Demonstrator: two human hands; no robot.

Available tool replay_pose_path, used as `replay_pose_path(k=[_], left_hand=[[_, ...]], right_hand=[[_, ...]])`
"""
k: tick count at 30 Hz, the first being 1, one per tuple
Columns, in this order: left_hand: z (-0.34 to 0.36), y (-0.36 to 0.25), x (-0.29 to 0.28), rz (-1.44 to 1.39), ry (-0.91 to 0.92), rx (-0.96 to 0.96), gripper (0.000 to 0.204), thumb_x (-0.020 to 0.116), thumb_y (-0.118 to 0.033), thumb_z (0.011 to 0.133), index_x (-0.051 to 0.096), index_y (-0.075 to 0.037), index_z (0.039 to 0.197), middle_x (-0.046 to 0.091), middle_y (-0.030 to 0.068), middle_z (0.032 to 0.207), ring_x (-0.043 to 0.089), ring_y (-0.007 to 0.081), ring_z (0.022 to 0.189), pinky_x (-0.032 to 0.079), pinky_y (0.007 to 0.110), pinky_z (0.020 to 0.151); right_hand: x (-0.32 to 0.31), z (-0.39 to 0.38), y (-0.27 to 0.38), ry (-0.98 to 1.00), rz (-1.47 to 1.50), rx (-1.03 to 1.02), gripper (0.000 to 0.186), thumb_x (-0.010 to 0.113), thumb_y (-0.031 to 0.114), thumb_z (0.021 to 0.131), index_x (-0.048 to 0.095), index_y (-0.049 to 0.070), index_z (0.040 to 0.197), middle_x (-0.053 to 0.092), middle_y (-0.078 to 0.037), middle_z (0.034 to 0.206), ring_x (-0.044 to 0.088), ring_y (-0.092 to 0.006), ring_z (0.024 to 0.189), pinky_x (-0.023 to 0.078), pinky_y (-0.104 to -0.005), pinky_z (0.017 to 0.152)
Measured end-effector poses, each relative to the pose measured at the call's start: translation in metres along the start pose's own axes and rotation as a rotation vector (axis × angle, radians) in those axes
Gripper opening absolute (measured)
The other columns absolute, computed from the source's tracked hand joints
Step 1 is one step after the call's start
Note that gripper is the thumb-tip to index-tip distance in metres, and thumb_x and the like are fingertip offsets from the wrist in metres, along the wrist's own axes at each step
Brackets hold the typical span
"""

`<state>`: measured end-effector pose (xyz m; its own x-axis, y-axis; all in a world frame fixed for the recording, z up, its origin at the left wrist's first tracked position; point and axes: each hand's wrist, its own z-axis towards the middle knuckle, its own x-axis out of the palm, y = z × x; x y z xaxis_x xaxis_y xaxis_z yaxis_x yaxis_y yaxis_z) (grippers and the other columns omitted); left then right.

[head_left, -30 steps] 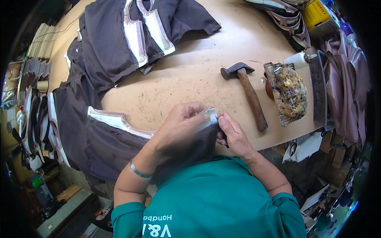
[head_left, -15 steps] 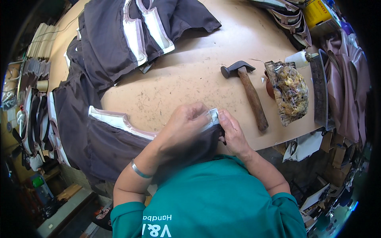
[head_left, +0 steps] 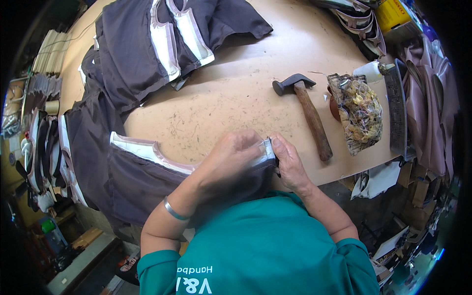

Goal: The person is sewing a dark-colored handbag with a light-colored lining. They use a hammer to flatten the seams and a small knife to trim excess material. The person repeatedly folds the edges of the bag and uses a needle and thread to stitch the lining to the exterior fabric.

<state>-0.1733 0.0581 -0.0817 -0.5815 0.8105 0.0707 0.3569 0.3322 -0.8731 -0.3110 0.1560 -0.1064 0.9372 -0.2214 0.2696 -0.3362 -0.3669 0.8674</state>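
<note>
My left hand (head_left: 233, 152) is pinched on the white-faced end (head_left: 265, 151) of a dark brown fabric piece (head_left: 142, 184), which drapes leftward across the table's front edge; motion blurs its fingers. My right hand (head_left: 287, 160) is closed at the same end, thumb up, on a small dark object, possibly a tool, mostly hidden by the fingers. Further right a hammer (head_left: 314, 123) with a wooden handle lies beside a glue-crusted pad (head_left: 360, 115).
Dark fabric pieces with white strips (head_left: 132, 54) lie at the back left of the table (head_left: 206, 108). Right are a white bottle (head_left: 366, 71), dark tray (head_left: 397, 108), yellow can (head_left: 393, 17), strapped pieces (head_left: 354, 27) and mauve material (head_left: 425, 108). Stacked pieces (head_left: 44, 147) line the left.
Both hands have shifted slightly to the right with the white-faced end. The hammer, pad and other pieces stay where they were.
</note>
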Motion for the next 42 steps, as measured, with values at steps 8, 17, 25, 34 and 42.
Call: replay_pose_path(k=[8, 17, 25, 34, 42], left_hand=[[-0.003, -0.007, -0.001, -0.156, 0.043, -0.064, 0.015, 0.057, -0.013, 0.083, 0.059, 0.001, 0.088, 0.058, 0.0003, 0.075, 0.051, 0.0054, 0.067, 0.041, 0.020, 0.061], [-0.003, -0.007, 0.001, -0.179, 0.073, -0.047, 0.015, 0.057, -0.011, 0.083, 0.059, 0.002, 0.090, 0.058, 0.0003, 0.076, 0.051, 0.0050, 0.067, 0.041, 0.020, 0.061], [-0.002, -0.007, 0.000, -0.097, 0.077, -0.047, 0.013, 0.055, -0.008, 0.082, 0.060, 0.002, 0.089, 0.058, -0.0003, 0.075, 0.050, 0.0045, 0.067, 0.040, 0.019, 0.060], [-0.001, -0.003, 0.000, -0.123, 0.094, -0.062, 0.012, 0.055, -0.007, 0.082, 0.059, 0.001, 0.089, 0.057, -0.0011, 0.074, 0.050, 0.0042, 0.067, 0.040, 0.019, 0.061], [-0.017, -0.008, -0.004, 0.299, -0.201, 0.192, 0.012, 0.064, -0.006, 0.078, 0.057, -0.002, 0.087, 0.054, 0.0010, 0.074, 0.049, 0.0070, 0.065, 0.040, 0.020, 0.060]], right_hand=[[-0.022, 0.000, 0.006, 0.261, 0.115, 0.230, 0.030, 0.037, 0.036, 0.094, 0.046, 0.009, 0.089, 0.038, 0.004, 0.067, 0.034, -0.0048, 0.059, 0.030, -0.0185, 0.050], [-0.020, 0.002, 0.022, 0.287, -0.059, 0.161, 0.030, 0.037, 0.034, 0.094, 0.045, 0.007, 0.084, 0.039, 0.003, 0.069, 0.035, -0.0054, 0.061, 0.032, -0.0210, 0.052], [-0.022, 0.004, 0.022, 0.312, -0.059, 0.179, 0.030, 0.038, 0.034, 0.094, 0.044, 0.008, 0.081, 0.038, 0.004, 0.068, 0.034, -0.0051, 0.060, 0.031, -0.0210, 0.052], [-0.019, 0.003, 0.007, 0.216, -0.019, 0.140, 0.031, 0.040, 0.032, 0.094, 0.047, 0.006, 0.080, 0.039, 0.004, 0.069, 0.035, -0.0052, 0.063, 0.032, -0.0217, 0.055], [-0.033, -0.012, 0.005, -0.108, -1.061, -0.132, 0.025, 0.049, 0.028, 0.087, 0.050, 0.004, 0.095, 0.059, -0.018, 0.078, 0.058, -0.0335, 0.073, 0.043, -0.0434, 0.061]])
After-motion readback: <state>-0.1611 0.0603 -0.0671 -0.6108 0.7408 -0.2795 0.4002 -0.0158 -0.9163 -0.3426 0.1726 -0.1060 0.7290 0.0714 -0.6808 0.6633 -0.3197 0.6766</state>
